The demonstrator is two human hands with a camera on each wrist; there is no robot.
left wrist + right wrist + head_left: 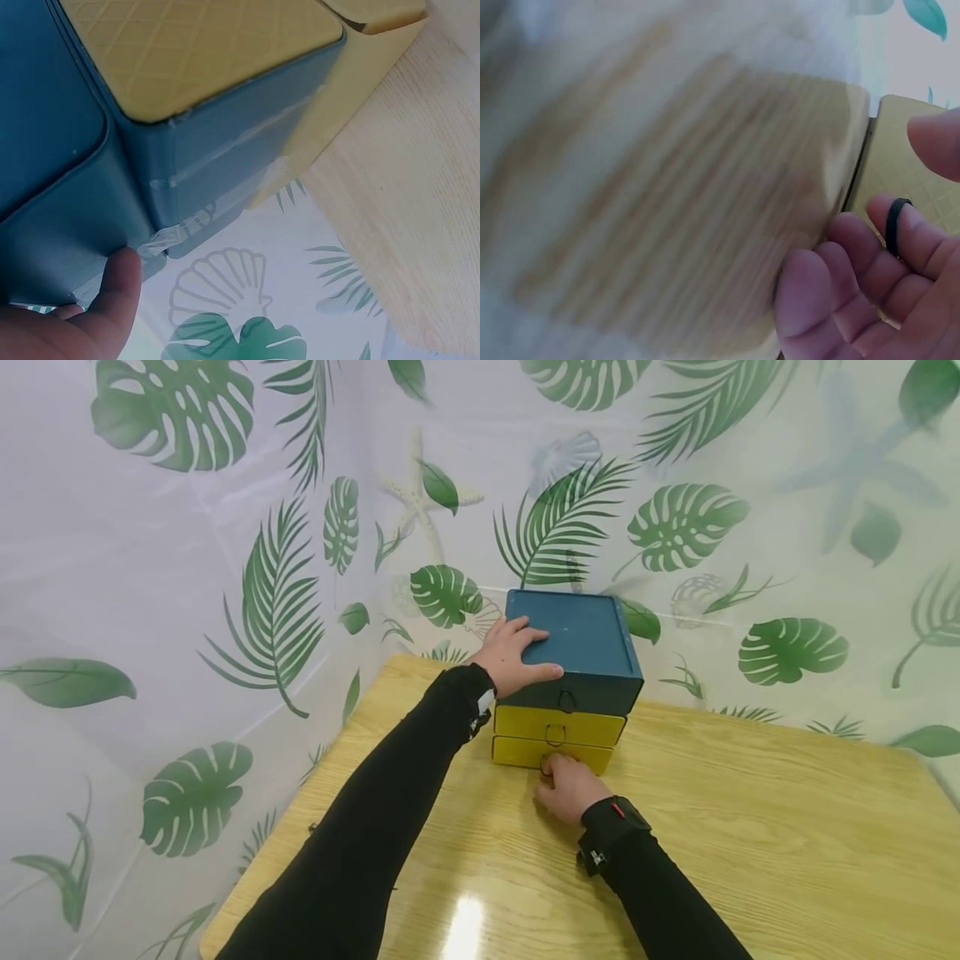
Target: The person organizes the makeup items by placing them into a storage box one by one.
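A small drawer box with a blue top (573, 635) stands towards the far edge of the table, a dark blue drawer (603, 693) above two yellow drawers. Each front has a dark loop pull. My left hand (513, 660) rests over the box's upper left corner with fingers spread. In the left wrist view, a fingertip (122, 264) touches a blue wall. At the bottom yellow drawer (517, 752), my right hand (570, 789) has its fingers curled, the black loop pull (892, 225) around one finger in the right wrist view.
The box stands on a light wood table (750, 827). Behind it and along the left hangs a white curtain (465, 410) printed with green leaves, starfish and shells. Clear tape (172, 238) runs along the box's blue side.
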